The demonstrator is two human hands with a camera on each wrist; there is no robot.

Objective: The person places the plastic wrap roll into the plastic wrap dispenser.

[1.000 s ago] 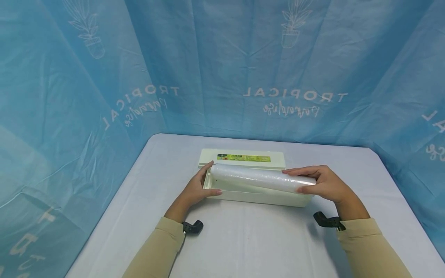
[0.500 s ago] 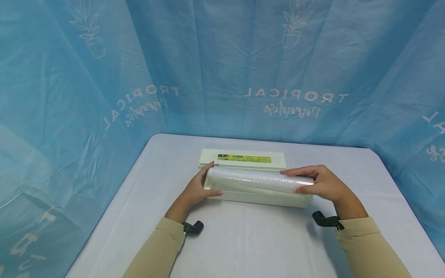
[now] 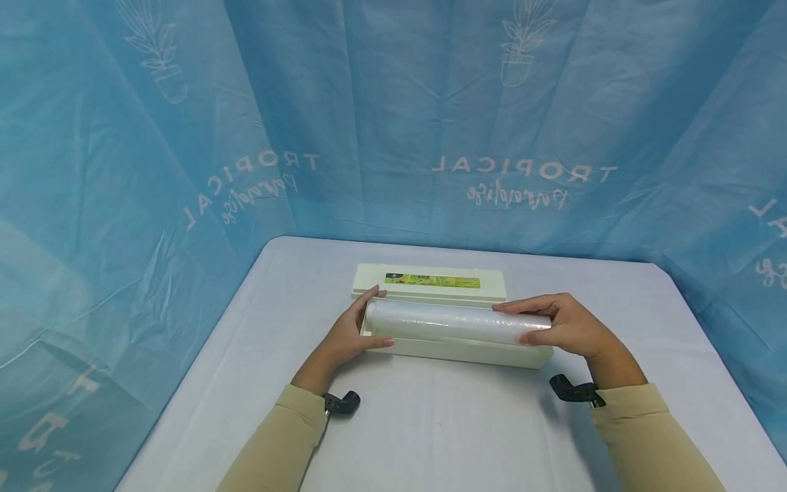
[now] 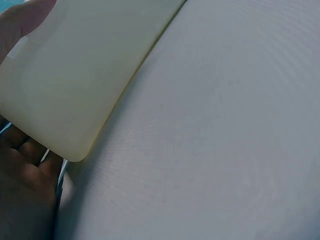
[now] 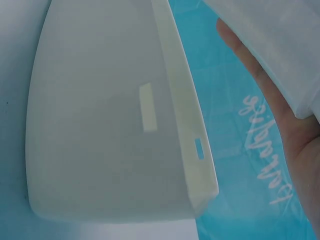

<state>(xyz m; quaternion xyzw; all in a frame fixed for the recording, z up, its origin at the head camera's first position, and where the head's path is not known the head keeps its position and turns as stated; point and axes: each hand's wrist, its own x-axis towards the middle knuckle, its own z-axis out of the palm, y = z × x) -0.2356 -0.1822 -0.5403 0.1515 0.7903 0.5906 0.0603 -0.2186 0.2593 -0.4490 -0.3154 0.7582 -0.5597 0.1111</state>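
Observation:
A roll of clear plastic wrap (image 3: pixel 449 321) lies lengthwise over the open top of a long pale-green box (image 3: pixel 467 351). My right hand (image 3: pixel 572 328) grips the roll's right end, thumb in front and fingers behind. The right wrist view shows the roll (image 5: pixel 280 45) raised above the box rim (image 5: pixel 187 115) at that end. My left hand (image 3: pixel 344 338) holds the box's left end, its thumb (image 3: pixel 376 341) over the front rim and its fingers round the end wall. In the left wrist view, the box's side wall (image 4: pixel 85 85) hides part of that hand.
Behind the box lies its pale lid (image 3: pixel 369 277), bearing a yellow-green label (image 3: pixel 432 280). A white cloth (image 3: pixel 455 424) covers the table. Blue printed curtains (image 3: pixel 393 137) stand at the back and sides.
The roll has shifted slightly left and its left end has sunk lower, into the box's left end. My right hand has moved a little left with it; the left hand stays put.

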